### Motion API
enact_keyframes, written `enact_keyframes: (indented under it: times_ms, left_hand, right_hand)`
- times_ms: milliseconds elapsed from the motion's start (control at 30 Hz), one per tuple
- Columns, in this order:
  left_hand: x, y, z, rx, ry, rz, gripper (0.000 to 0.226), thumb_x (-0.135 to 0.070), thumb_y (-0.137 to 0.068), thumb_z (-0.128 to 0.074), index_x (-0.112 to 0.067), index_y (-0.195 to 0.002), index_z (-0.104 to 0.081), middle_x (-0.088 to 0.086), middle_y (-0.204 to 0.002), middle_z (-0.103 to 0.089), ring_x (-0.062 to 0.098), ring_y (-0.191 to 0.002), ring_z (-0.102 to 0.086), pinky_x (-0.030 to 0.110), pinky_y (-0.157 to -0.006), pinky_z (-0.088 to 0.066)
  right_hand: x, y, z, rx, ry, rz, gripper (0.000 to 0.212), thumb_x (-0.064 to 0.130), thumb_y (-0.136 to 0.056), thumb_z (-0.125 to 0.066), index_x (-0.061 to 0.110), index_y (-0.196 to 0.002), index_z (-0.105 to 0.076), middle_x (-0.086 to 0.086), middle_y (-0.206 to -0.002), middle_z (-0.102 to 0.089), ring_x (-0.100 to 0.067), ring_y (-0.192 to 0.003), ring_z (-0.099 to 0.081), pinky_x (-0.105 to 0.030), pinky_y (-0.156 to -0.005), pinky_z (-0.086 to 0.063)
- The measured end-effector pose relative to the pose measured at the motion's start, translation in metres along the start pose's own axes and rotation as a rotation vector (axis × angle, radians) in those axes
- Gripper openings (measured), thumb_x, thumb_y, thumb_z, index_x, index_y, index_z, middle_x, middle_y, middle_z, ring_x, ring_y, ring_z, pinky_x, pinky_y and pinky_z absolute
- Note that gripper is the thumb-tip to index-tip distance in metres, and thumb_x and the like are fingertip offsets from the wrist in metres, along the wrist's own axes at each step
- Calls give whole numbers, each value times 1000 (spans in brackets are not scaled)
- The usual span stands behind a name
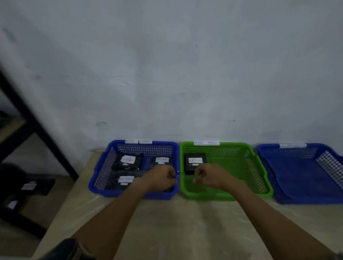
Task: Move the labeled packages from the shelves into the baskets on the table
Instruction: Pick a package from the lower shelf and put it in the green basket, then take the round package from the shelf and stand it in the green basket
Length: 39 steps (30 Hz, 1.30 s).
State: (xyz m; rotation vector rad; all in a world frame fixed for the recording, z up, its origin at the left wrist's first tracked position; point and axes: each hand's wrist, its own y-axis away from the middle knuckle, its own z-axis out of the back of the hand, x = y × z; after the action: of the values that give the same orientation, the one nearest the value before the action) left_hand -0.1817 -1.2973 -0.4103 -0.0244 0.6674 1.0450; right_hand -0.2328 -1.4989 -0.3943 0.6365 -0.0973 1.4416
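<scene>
Three baskets stand in a row at the back of the table. The left blue basket holds several black packages with white labels. The green basket in the middle holds one black labeled package in its back left corner. The right blue basket has nothing in it. My left hand hovers curled over the right side of the left blue basket. My right hand hovers curled over the left part of the green basket, just in front of its package. Neither hand visibly holds anything.
A black metal shelf frame stands at the left of the table. More black labeled packages lie low on the left, blurred. A pale wall rises directly behind the baskets. The table is covered in a light sheet.
</scene>
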Motion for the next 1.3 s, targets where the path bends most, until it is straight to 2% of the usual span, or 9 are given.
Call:
enact_keyframes:
  times_ms: [200, 367, 467, 633, 800, 933, 1033, 1100, 1300]
  left_hand:
    - [8, 118, 13, 48, -94, 129, 40, -36, -90, -64, -8, -117, -60, 10, -117, -60, 26, -107, -58, 32, -85, -45]
    - [34, 211, 16, 54, -146, 271, 52, -45, -88, -63, -14, -128, -53, 5, -130, -54, 21, -114, -54, 29, -93, -43]
    - [56, 264, 20, 22, -117, 337, 54, -49, -86, -63, -17, -128, -53, 5, -131, -54, 21, -115, -54, 29, -94, -43]
    - [97, 348, 30, -53, -81, 405, 51, -49, -85, -65, -17, -124, -56, 6, -125, -57, 21, -110, -56, 30, -93, -46]
    - [138, 453, 43, -169, 3, 372, 39, -36, -91, -62, -2, -110, -62, 19, -105, -61, 22, -106, -55, 26, -80, -38]
    - [200, 542, 51, -172, 16, 397, 26, -34, -91, -63, -9, -96, -62, 20, -119, -62, 27, -107, -60, 34, -94, -45]
    - [251, 602, 59, -152, -12, 466, 32, -42, -86, -66, -14, -102, -64, 6, -109, -64, 20, -98, -60, 28, -75, -48]
    - [278, 636, 66, -157, 10, 497, 33, -46, -84, -67, -19, -101, -62, 0, -107, -61, 17, -96, -60, 29, -78, -51]
    - [341, 691, 107, -179, 33, 505, 22, -43, -84, -69, -24, -80, -58, -4, -84, -61, 12, -77, -58, 26, -69, -48]
  right_hand:
    - [52, 82, -17, 102, 224, 72, 39, 34, -87, -63, 12, -119, -58, -10, -122, -60, -25, -108, -58, -25, -79, -42]
    - [105, 135, -51, 277, 262, 94, 41, 35, -88, -64, 6, -116, -59, -8, -87, -63, -17, -60, -56, -23, -57, -42]
    - [144, 162, -68, 294, 297, 148, 42, 37, -88, -63, 7, -117, -58, -2, -79, -58, -22, -69, -58, -26, -63, -44]
    - [214, 197, -99, 285, 334, 226, 42, 38, -88, -63, 7, -117, -58, -8, -96, -62, -22, -72, -59, -29, -72, -48]
    - [286, 233, -137, 265, 344, 250, 41, 37, -89, -63, 9, -119, -55, -8, -100, -61, -20, -76, -59, -29, -70, -48]
    - [351, 261, -182, 272, 338, 256, 44, 36, -89, -63, 7, -121, -55, -10, -104, -63, -18, -74, -60, -27, -68, -50]
    - [402, 280, -219, 285, 346, 278, 44, 36, -89, -63, 6, -122, -55, -12, -115, -62, -19, -80, -61, -23, -62, -47]
    - [437, 291, -239, 313, 353, 293, 43, 35, -90, -62, 7, -122, -54, -13, -120, -59, -20, -83, -60, -22, -59, -45]
    - [541, 288, -263, 356, 458, 362, 40, 39, -89, -62, 9, -114, -58, -7, -103, -59, -21, -88, -59, -26, -63, -44]
